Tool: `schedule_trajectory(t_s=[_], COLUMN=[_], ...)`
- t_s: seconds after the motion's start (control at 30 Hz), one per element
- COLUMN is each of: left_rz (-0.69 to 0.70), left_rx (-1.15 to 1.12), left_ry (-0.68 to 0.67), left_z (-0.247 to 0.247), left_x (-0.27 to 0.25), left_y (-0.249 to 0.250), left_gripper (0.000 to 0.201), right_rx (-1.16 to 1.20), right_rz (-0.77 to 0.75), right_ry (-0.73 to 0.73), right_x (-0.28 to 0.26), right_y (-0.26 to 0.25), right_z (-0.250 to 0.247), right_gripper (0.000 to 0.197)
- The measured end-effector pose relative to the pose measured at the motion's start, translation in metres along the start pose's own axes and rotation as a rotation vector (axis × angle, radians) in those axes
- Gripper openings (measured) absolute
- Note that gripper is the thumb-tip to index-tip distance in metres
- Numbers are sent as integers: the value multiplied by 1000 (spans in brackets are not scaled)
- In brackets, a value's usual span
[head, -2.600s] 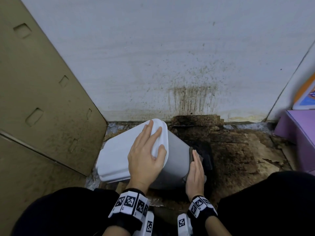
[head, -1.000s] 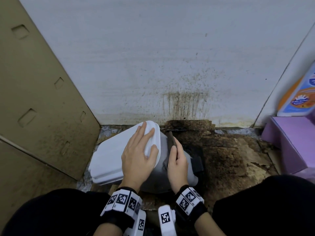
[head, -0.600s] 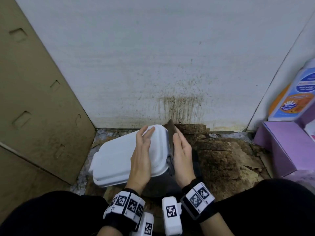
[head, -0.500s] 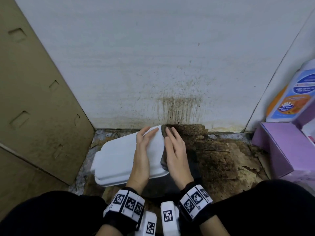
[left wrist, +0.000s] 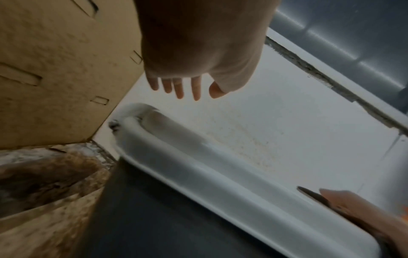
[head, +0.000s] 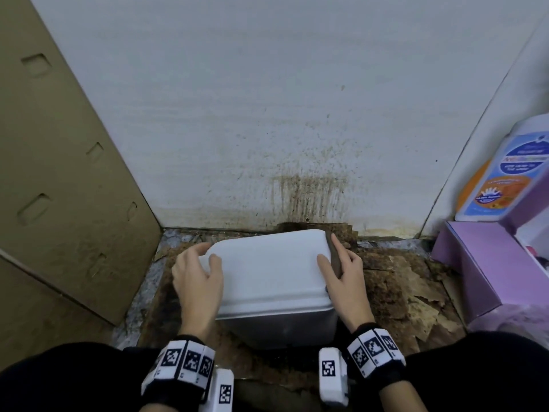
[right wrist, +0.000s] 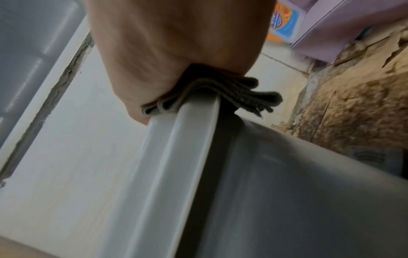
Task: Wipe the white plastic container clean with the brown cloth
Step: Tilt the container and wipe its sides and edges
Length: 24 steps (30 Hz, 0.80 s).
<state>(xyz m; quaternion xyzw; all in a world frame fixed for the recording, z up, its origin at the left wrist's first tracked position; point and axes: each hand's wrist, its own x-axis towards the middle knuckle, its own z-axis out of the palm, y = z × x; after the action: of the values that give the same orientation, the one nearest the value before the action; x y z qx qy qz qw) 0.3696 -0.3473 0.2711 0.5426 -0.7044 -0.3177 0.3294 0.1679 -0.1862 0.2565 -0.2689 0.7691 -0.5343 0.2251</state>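
The white plastic container (head: 267, 281) stands on the floor between my knees with its lid facing up. My left hand (head: 205, 257) rests on the lid's left corner, thumb on top. In the left wrist view its fingers (left wrist: 183, 87) are straight and spread over the lid's rim (left wrist: 198, 174). My right hand (head: 335, 263) grips the brown cloth (head: 334, 257) against the lid's right edge, thumb on top. The right wrist view shows the cloth (right wrist: 212, 92) folded over the rim (right wrist: 187, 139) under the palm (right wrist: 176, 52).
A brown cardboard panel (head: 74, 173) leans on the left. Behind the container rises a white wall (head: 297, 114) with a brown stain. On the right stand a purple box (head: 475, 269) and a blue-and-orange bottle (head: 502, 179). The floor (head: 401, 292) is stained, torn cardboard.
The container has been turned square to me, lid up. My left hand slid from the lid's right part to its left corner. My right hand carried the cloth onto the lid's right edge.
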Motion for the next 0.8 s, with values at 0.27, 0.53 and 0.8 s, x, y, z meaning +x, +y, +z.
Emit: schedule_trajectory(t_s=[0.27,0.53,0.8], left_rz=[-427,-392,-245], left_rx=[17,58,-2], left_ry=[-401,-417,-411], left_z=[9,12,6], left_x=[-9,-14,5], left_y=[-21,-19,-14], left_gripper=[125,92,70], right_rx=[-81,-65,14], right_rz=[130,126,186], right_ry=[-18,15,208], right_x=[1,1,-24], right_y=[20,33,27], right_z=[-31,-38,-28], right_gripper=[80,90,87])
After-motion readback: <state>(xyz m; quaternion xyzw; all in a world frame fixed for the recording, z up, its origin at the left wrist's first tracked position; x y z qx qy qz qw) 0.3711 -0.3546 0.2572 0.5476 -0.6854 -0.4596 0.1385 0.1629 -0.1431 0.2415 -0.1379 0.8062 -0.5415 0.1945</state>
